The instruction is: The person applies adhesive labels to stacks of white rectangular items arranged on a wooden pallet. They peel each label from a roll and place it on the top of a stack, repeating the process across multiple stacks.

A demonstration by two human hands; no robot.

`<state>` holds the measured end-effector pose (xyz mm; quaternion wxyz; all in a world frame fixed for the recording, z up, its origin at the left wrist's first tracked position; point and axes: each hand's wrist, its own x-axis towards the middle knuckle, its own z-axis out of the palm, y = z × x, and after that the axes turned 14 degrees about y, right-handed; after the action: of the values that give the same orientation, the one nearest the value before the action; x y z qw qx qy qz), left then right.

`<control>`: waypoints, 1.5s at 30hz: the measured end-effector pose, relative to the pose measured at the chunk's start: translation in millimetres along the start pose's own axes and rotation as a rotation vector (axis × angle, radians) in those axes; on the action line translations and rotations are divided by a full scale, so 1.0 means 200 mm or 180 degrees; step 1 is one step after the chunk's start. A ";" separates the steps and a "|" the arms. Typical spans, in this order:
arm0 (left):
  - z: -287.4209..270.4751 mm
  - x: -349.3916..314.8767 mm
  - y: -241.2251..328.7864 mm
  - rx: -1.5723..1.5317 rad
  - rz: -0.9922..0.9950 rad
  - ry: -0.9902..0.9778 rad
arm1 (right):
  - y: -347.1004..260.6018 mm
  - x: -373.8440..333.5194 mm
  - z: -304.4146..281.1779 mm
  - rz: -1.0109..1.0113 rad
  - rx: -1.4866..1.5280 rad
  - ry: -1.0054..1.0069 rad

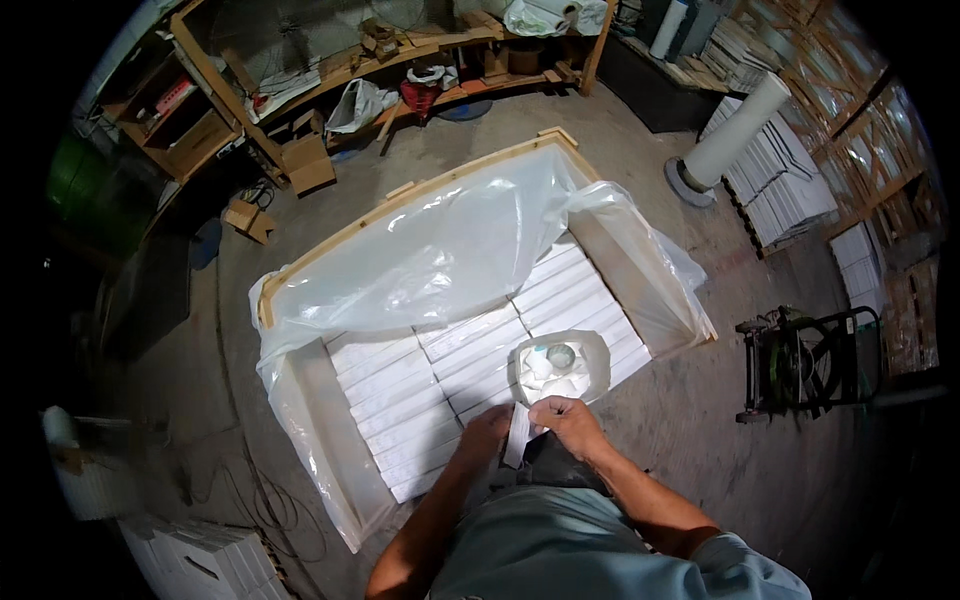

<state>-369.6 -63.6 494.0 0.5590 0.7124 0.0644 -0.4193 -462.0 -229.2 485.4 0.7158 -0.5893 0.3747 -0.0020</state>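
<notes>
A narrow white strip point(517, 437), perhaps paper or a label, is held upright between my hands, close to my body. My left hand point(486, 431) is closed on its left edge, in shadow. From the other side my right hand point(567, 421) pinches it near the top. Just beyond them an open pale tub point(597, 362) sits on the white packs, with crumpled white pieces point(552, 386) and a round greyish-clear roll or lid point(561, 356) inside. Rows of flat white packs point(390, 400) fill the bottom of a large wooden crate point(420, 188).
Clear plastic sheeting point(430, 260) drapes over the crate walls. A tall white wrap roll point(740, 130) stands at the back right beside stacked white packs point(785, 190). A black wheeled cart point(805, 362) is on the right. Wooden shelving point(430, 100) lines the back; cables point(275, 505) lie on the left floor.
</notes>
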 end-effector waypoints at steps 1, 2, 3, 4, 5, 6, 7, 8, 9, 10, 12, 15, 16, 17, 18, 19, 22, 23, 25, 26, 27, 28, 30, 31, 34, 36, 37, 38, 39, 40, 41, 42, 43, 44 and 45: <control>0.04 0.00 0.02 0.0338 -0.0072 -0.0074 | 0.00 0.00 -0.02 0.0005 -0.0088 -0.0020; 0.08 0.02 0.02 0.0416 0.0280 -0.0028 | 0.00 0.00 -0.03 0.0025 -0.0203 0.0095; 0.11 0.03 0.00 0.0491 0.0632 0.0013 | 0.00 0.01 -0.04 0.0049 -0.0320 0.0212; 0.13 0.04 -0.02 0.0564 0.0975 0.0072 | 0.00 0.01 -0.05 0.0081 -0.0434 0.0306; 0.16 0.10 -0.11 0.0816 0.1474 0.0392 | -0.03 0.02 -0.06 -0.0099 -0.0814 0.0360; 0.19 0.12 -0.11 0.0998 0.1402 0.0447 | -0.01 0.03 -0.09 -0.0150 -0.0836 0.0426; 0.22 0.14 -0.11 0.1182 0.1331 0.0502 | 0.02 0.05 -0.11 -0.0200 -0.0859 0.0490; 0.25 0.16 -0.11 0.1367 0.1261 0.0556 | 0.06 0.07 -0.14 -0.0249 -0.0883 0.0553; 0.29 0.18 -0.09 0.1443 0.1215 0.0529 | 0.16 0.12 -0.18 -0.0271 -0.0699 0.0668; 0.32 0.22 -0.09 0.1431 0.1100 0.0534 | 0.30 0.18 -0.24 -0.0290 -0.0515 0.0780; 0.36 0.29 -0.12 0.1425 0.0821 0.0612 | 0.40 0.24 -0.32 -0.0151 -0.0315 0.1045; 0.41 0.51 -0.30 0.1440 0.0532 0.1002 | 0.39 0.40 -0.51 0.0113 -0.0453 0.1783; 0.43 0.59 -0.37 0.1485 0.0540 0.1151 | 0.39 0.44 -0.58 0.0097 -0.0618 0.2144; 0.45 0.66 -0.45 0.1610 0.0509 0.1205 | 0.41 0.48 -0.64 -0.0010 -0.0580 0.2327; 0.49 0.73 -0.51 0.1730 0.0489 0.1240 | 0.43 0.51 -0.71 -0.0125 -0.0552 0.2527; 0.51 0.80 -0.56 0.1852 0.0472 0.1301 | 0.44 0.55 -0.75 -0.0249 -0.0519 0.2701; 0.58 0.94 -0.68 0.2053 0.0396 0.1183 | 0.44 0.61 -0.78 -0.0392 -0.0783 0.2826; 0.61 0.97 -0.72 0.2059 0.0433 0.1285 | 0.49 0.62 -0.78 -0.0374 -0.0788 0.2763; 0.67 0.99 -0.71 0.2088 0.0536 0.1481 | 0.46 0.63 -0.76 -0.0477 -0.1332 0.2607; 0.67 1.00 -0.69 0.1914 0.0295 0.1198 | 0.45 0.63 -0.74 -0.0532 -0.1594 0.2516; 0.68 0.97 -0.57 0.1738 0.0084 0.0912 | 0.43 0.63 -0.71 -0.0588 -0.1857 0.2517; 0.67 0.95 -0.47 0.1554 -0.0132 0.0670 | 0.43 0.64 -0.68 -0.0830 -0.1966 0.2402; 0.67 0.96 -0.39 0.1324 -0.0510 0.0540 | 0.42 0.65 -0.63 -0.1310 -0.2200 0.2150; 0.69 0.97 -0.37 0.1213 -0.0692 0.0451 | 0.42 0.66 -0.61 -0.1502 -0.2201 0.2045; 0.71 0.98 -0.32 0.1343 -0.0399 0.0217 | 0.39 0.67 -0.56 -0.1394 -0.1891 0.1885; 0.70 0.99 -0.30 0.1353 -0.0267 0.0091 | 0.40 0.71 -0.55 -0.1204 -0.1611 0.1962; 0.68 1.00 -0.30 0.1422 -0.0204 0.0085 | 0.37 0.72 -0.53 -0.1071 -0.1474 0.1976; 0.67 1.01 -0.30 0.1490 -0.0141 0.0080 | 0.35 0.74 -0.52 -0.0939 -0.1336 0.1987; 0.66 1.03 -0.30 0.1551 -0.0093 0.0096 | 0.34 0.77 -0.52 -0.0613 -0.1031 0.1984; 0.65 1.05 -0.30 0.1612 -0.0045 0.0113 | 0.33 0.80 -0.52 -0.0288 -0.0724 0.1974; 0.64 1.07 -0.29 0.1672 0.0002 0.0130 | 0.31 0.84 -0.52 0.0037 -0.0419 0.1956; 0.63 1.10 -0.28 0.1641 0.0021 0.0185 | 0.30 0.87 -0.52 0.0084 -0.0354 0.1968; 0.62 1.13 -0.26 0.1610 0.0040 0.0239 | 0.28 0.91 -0.52 0.0131 -0.0291 0.1979; 0.61 1.17 -0.24 0.1578 0.0058 0.0293 | 0.26 0.95 -0.53 0.0178 -0.0228 0.1991; 0.61 1.22 -0.22 0.1352 -0.0198 0.0336 | 0.22 0.99 -0.53 0.0232 -0.0194 0.1981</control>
<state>-302.1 -243.0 296.2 0.3791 0.8328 0.0259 -0.4026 -395.5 -392.7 339.8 0.5483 -0.5678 0.5965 -0.1454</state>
